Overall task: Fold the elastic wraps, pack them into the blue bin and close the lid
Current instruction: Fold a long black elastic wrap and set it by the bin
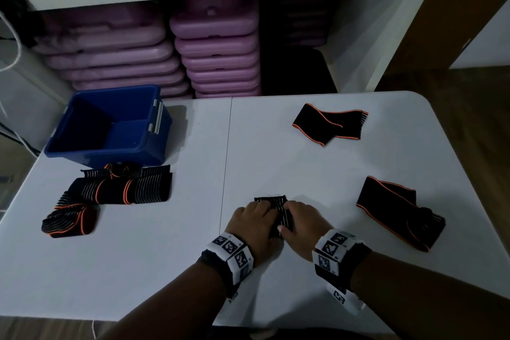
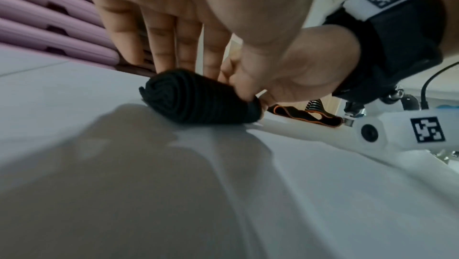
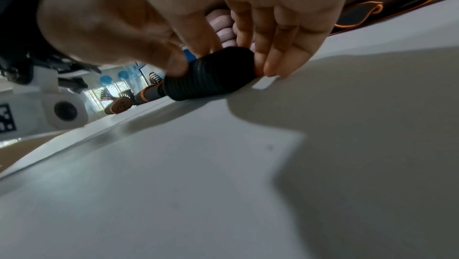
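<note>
Left grip: the left hand (image 1: 252,222) lies on top of the rolled wrap (image 1: 276,211), fingers (image 2: 159,47) nearly straight across the roll and pressing down; the thumb meets the near side of the roll. Not wrapped around it.
Right grip: the right hand (image 1: 300,222) grasps the same rolled wrap (image 3: 211,75), thumb on the near side and fingers (image 3: 278,55) curved over the far side down to the table.
Rolled wrap: a tight black roll (image 2: 196,100) with thin pale stripes, lying on the white table (image 1: 276,152) near the front edge, just right of the table's centre seam.
Blue bin: the blue bin (image 1: 110,124) stands open at the far left of the table; its inside shows no wraps. No lid can be made out.
Rolled group: a group of wraps (image 1: 110,190) lies on the table just in front of the bin.
Loose wraps: one flat black wrap with orange edging (image 1: 329,124) lies at far right; a second (image 1: 397,210) lies at near right. Both are well apart from the hands.
Background: stacked purple cases (image 1: 218,50) fill the shelf behind the table.
</note>
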{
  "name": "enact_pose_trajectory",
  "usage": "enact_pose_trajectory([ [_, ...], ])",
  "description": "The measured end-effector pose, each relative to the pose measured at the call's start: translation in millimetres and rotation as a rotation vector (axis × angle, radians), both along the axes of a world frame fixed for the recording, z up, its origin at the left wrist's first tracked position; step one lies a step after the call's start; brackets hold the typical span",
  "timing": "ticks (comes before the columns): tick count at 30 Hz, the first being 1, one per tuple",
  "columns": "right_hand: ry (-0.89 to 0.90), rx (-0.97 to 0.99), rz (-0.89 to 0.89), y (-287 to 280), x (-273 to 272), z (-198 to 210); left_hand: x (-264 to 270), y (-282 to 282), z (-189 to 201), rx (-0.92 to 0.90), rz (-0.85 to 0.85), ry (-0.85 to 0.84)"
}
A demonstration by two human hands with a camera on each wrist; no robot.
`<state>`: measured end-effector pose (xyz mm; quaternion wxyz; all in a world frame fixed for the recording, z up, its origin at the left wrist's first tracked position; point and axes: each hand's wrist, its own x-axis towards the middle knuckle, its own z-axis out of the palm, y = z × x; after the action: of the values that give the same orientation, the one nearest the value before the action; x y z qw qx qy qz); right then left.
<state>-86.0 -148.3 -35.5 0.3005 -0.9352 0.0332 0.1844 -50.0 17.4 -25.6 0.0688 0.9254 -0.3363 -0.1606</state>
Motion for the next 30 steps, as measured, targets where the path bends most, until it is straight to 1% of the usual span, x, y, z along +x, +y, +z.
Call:
enact_pose_trajectory([
  [2, 0.011, 0.009, -0.004, 2, -1, 0, -2, 3, -4, 0.014, -0.014, -0.019],
  [7, 0.019, -0.001, -0.003, 14, 0, 3, 8, 10, -9, 0.037, -0.113, -0.084],
  [10, 0.026, 0.032, -0.009, 32, 3, 9, 16, 30, -6, 0.058, -0.15, -0.089],
  [15, 0.035, 0.031, 0.073, 87, 11, 11, 29, 93, -7, 0.075, -0.143, -0.081],
  [22, 0.008, -0.043, 0.252, 183, 32, 16, 35, 202, -7, 0.106, -0.052, -0.05],
  [26, 0.013, -0.058, 0.352, 236, 48, 22, 41, 257, -4, 0.168, 0.005, -0.079],
  [30, 0.052, -0.066, 0.403, 285, 65, 25, 50, 305, 0, 0.217, 0.078, -0.144],
])
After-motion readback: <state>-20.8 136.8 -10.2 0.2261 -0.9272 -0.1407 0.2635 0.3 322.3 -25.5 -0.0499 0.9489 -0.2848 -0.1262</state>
